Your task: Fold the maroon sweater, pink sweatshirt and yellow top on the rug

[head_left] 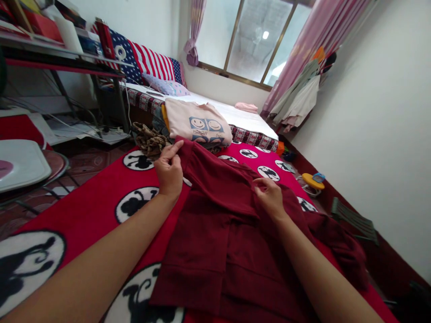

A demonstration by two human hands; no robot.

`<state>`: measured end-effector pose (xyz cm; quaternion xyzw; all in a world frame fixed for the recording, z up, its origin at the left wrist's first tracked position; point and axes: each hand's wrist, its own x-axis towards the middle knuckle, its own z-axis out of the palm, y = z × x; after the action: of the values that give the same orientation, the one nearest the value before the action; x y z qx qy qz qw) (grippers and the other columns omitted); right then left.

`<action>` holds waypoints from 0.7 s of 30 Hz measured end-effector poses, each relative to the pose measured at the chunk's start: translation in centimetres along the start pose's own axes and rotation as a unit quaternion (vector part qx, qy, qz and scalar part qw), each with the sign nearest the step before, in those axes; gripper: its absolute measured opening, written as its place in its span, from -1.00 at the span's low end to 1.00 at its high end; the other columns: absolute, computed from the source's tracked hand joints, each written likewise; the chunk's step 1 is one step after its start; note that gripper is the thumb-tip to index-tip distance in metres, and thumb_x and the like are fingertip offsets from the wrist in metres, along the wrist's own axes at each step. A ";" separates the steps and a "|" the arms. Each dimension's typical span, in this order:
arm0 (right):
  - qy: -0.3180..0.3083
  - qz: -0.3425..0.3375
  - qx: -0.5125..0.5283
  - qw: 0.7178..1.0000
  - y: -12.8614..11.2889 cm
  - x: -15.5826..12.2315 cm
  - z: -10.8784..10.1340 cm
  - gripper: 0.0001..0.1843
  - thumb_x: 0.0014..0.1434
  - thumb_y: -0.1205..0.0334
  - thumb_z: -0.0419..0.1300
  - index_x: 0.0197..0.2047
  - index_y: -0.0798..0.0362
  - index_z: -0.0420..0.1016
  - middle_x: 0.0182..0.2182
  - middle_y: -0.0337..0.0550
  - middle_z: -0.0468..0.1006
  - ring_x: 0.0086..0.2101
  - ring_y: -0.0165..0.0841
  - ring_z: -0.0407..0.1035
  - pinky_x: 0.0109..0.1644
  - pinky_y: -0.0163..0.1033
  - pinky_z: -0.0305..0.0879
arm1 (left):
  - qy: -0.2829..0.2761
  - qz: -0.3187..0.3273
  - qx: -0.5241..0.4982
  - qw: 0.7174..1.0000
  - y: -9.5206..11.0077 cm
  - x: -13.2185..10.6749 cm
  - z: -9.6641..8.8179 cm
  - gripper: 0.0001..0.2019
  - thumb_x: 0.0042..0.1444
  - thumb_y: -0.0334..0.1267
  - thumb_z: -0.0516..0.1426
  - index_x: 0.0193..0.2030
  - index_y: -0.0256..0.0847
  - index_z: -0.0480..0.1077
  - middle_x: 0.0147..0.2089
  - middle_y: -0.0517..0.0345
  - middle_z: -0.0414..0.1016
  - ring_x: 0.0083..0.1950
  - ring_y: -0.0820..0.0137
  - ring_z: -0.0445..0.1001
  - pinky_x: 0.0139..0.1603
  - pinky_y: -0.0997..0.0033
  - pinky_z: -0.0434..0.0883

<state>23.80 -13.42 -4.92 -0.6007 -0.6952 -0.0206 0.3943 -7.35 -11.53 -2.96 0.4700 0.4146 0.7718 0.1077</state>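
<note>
The bare left forearm and right forearm are extended forward from the lower corners of the view and angled inward, with the left hand and right hand held well apart. On the left hand, the index finger is stretched out upward and to the right, while the remaining fingers are curled loosely below it. The right hand is turned back-upward, with its fingers bent downward and drawn close together.

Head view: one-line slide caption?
Left hand and right hand holding a dark red garment on a red bedspread.
</note>
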 end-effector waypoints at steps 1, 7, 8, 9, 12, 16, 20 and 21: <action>-0.013 -0.011 -0.007 1.000 -0.4 -0.1 0.3 -0.78 0.08 0.27 0.13 -0.22 0.03 0.55 -0.22 -0.11 0.59 -0.24 -0.28 0.46 -0.09 -0.19 0.38 | 0.013 0.007 -0.005 1.000 -0.1 0.5 -0.2 -0.57 0.05 -0.57 -0.01 -0.05 -0.25 0.56 -0.01 0.12 0.57 0.05 0.41 0.49 0.19 0.40 0.37; -0.109 0.020 -0.054 0.992 -1.8 -0.1 2.6 -0.63 0.13 0.35 0.12 0.02 0.13 0.50 0.07 0.06 0.50 0.04 -0.17 0.38 0.17 -0.07 0.26 | 0.056 0.015 -0.022 0.998 -1.9 2.4 -1.2 -0.60 0.03 -0.62 0.00 -0.11 -0.30 0.57 -0.09 0.18 0.61 0.00 0.40 0.52 0.19 0.32 0.39; -0.090 0.022 -0.043 0.995 -2.1 -0.2 2.9 -0.61 0.15 0.33 0.11 0.05 0.14 0.48 0.11 0.08 0.46 0.10 -0.16 0.34 0.22 -0.04 0.22 | 0.061 0.012 -0.021 0.998 -2.3 2.7 -1.5 -0.61 0.04 -0.61 0.01 -0.11 -0.31 0.56 -0.09 0.19 0.61 0.00 0.40 0.52 0.20 0.30 0.39; -0.065 0.016 -0.022 0.998 -2.6 -0.4 3.2 -0.63 0.18 0.31 0.09 0.05 0.14 0.48 0.13 0.09 0.45 0.13 -0.16 0.31 0.25 -0.03 0.19 | 0.064 0.007 -0.021 0.998 -2.7 3.0 -1.7 -0.62 0.05 -0.60 0.01 -0.11 -0.31 0.56 -0.09 0.21 0.61 0.01 0.39 0.51 0.21 0.28 0.38; -0.012 -0.032 0.081 0.996 -4.8 -1.4 3.6 -0.72 0.24 0.20 0.08 -0.07 0.08 0.54 -0.01 0.02 0.54 0.03 -0.20 0.39 0.19 -0.06 0.25 | 0.073 -0.027 -0.025 0.997 -3.1 4.0 -2.4 -0.67 0.09 -0.54 0.04 -0.11 -0.28 0.56 -0.08 0.26 0.60 0.02 0.37 0.50 0.24 0.25 0.34; 0.008 0.014 0.259 0.966 -7.5 -2.1 3.2 -0.71 0.24 0.05 0.13 -0.16 0.07 0.56 -0.20 -0.05 0.60 -0.20 -0.27 0.48 -0.02 -0.15 0.37 | 0.007 -0.069 -0.086 0.994 -0.1 3.7 -1.2 -0.76 0.12 -0.35 0.13 -0.11 -0.20 0.57 -0.06 0.27 0.59 0.08 0.32 0.47 0.23 0.29 0.33; 0.026 0.183 0.454 0.872 -6.7 -1.7 2.6 -0.51 0.22 -0.19 0.08 -0.08 0.07 0.49 -0.20 -0.07 0.62 -0.27 -0.29 0.53 -0.21 -0.20 0.45 | -0.314 -0.139 -0.216 0.914 4.2 0.6 1.7 -0.50 0.23 0.00 0.07 0.28 -0.07 0.31 0.22 0.06 0.42 0.11 0.22 0.47 0.04 0.21 0.47; 0.023 0.226 0.483 0.846 -6.0 -1.7 2.6 -0.47 0.20 -0.24 0.08 -0.08 0.06 0.48 -0.21 -0.08 0.62 -0.27 -0.28 0.53 -0.25 -0.22 0.46 | -0.372 -0.145 -0.222 0.889 4.6 -0.2 2.2 -0.45 0.25 0.06 0.03 0.34 -0.04 0.22 0.29 0.03 0.34 0.12 0.20 0.47 0.01 0.19 0.48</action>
<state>17.32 -15.16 -4.99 -0.4744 -0.4526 0.3936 0.6443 -4.42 -13.35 0.86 0.6212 0.2260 0.5877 0.4666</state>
